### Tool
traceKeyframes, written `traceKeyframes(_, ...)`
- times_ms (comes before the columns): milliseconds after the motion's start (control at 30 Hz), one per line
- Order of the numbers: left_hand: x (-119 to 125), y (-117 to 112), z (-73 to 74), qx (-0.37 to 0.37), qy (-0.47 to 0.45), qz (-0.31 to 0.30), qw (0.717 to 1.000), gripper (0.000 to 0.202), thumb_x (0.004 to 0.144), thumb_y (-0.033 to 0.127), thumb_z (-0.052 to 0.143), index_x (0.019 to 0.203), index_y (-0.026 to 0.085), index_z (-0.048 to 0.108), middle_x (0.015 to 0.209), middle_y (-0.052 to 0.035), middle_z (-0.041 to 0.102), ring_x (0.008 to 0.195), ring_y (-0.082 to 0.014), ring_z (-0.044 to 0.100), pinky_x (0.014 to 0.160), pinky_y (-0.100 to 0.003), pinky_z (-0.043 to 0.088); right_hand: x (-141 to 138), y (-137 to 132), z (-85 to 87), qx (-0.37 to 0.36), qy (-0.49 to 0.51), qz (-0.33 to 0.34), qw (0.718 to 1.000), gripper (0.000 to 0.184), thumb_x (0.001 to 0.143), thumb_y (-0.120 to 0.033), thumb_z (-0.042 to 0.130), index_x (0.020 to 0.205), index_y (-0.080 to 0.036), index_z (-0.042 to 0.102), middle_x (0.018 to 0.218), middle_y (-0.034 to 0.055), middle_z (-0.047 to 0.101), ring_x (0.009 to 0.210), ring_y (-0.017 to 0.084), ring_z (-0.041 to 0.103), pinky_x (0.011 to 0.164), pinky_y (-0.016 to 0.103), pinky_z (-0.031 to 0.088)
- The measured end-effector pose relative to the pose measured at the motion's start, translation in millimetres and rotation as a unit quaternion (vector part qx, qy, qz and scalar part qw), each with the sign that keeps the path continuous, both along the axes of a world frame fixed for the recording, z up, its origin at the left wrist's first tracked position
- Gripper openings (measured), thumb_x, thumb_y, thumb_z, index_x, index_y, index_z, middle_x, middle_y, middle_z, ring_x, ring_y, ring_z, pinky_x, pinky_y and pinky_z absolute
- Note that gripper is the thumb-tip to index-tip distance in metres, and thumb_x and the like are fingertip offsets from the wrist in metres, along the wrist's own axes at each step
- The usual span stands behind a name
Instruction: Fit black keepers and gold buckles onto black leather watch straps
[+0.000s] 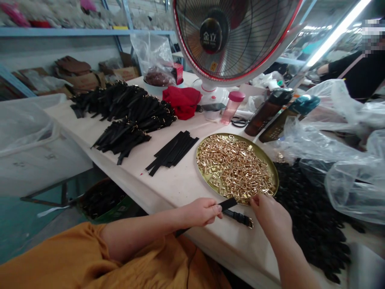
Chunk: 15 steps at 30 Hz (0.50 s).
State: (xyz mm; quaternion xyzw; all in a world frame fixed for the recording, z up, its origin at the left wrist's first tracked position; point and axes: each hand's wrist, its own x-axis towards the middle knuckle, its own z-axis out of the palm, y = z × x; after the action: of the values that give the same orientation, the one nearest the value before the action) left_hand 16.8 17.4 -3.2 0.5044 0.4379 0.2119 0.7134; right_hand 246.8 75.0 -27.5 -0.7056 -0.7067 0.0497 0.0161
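Observation:
My left hand is closed around a black strap, whose flat end points toward the tray. Just below that end is a second black strap with a gold buckle; whether it lies on the table or is also in my left hand I cannot tell. My right hand is pinched at the near rim of a round gold tray. Anything between its fingertips is too small or hidden to make out. Many small gold buckles fill the tray.
Loose black straps lie left of the tray, with piled buckled straps behind them. Black pieces and plastic bags crowd the right. A fan, pink bottle, scissors and red cloth stand behind.

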Motion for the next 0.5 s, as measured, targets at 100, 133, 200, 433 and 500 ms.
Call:
traceKeyframes(100,-1,-1,2.7,0.005,0.009,-0.013,1.000,0.028,0.085,0.039,0.035,0.082,0.014,0.048,0.044,0.0093,0.034,0.038,-0.0047,0.029,0.042,-0.018,0.023,0,7,-3.4,0.003,0.025,-0.006,1.000,0.019,0.073,-0.031,0.051,0.058,-0.021,0.059,0.064,0.0068,0.060,0.055,0.020,0.054,0.049,0.029,0.031)
traceKeyframes(133,-1,-2,4.2,0.010,0.011,-0.015,1.000,0.027,0.085,0.037,0.035,0.082,0.014,0.047,0.045,0.0092,0.034,0.038,-0.0049,0.029,0.042,-0.018,0.023,2,7,-2.6,0.007,0.037,-0.007,0.999,0.018,0.072,-0.032,0.052,0.058,-0.021,0.059,0.064,0.0065,0.060,0.056,0.020,0.055,0.050,0.030,0.032)
traceKeyframes(200,-2,-2,7.4,0.026,0.013,-0.008,1.000,0.025,0.085,0.035,0.033,0.083,0.014,0.047,0.046,0.0088,0.034,0.039,-0.0053,0.030,0.042,-0.018,0.024,6,3,1.9,0.023,0.064,-0.003,0.998,0.017,0.072,-0.034,0.052,0.063,-0.021,0.060,0.068,0.0062,0.062,0.062,0.020,0.056,0.053,0.030,0.037)
traceKeyframes(433,7,3,18.8,0.181,0.079,0.022,0.980,0.026,0.079,0.040,0.047,0.083,0.014,0.052,0.063,0.0036,0.047,0.056,-0.0079,0.042,0.052,-0.019,0.031,-24,-48,19.4,-0.068,0.674,-0.148,0.721,0.027,0.063,-0.041,0.069,0.077,-0.019,0.065,0.092,0.0044,0.066,0.075,0.017,0.058,0.065,0.029,0.047)
traceKeyframes(500,13,1,19.4,0.226,0.102,0.031,0.968,0.028,0.076,0.041,0.052,0.085,0.014,0.054,0.071,0.0017,0.052,0.064,-0.0100,0.045,0.056,-0.020,0.032,-43,-62,17.8,-0.089,0.746,-0.164,0.640,0.022,0.062,-0.038,0.072,0.072,-0.019,0.064,0.080,0.0015,0.066,0.070,0.014,0.058,0.064,0.026,0.047)
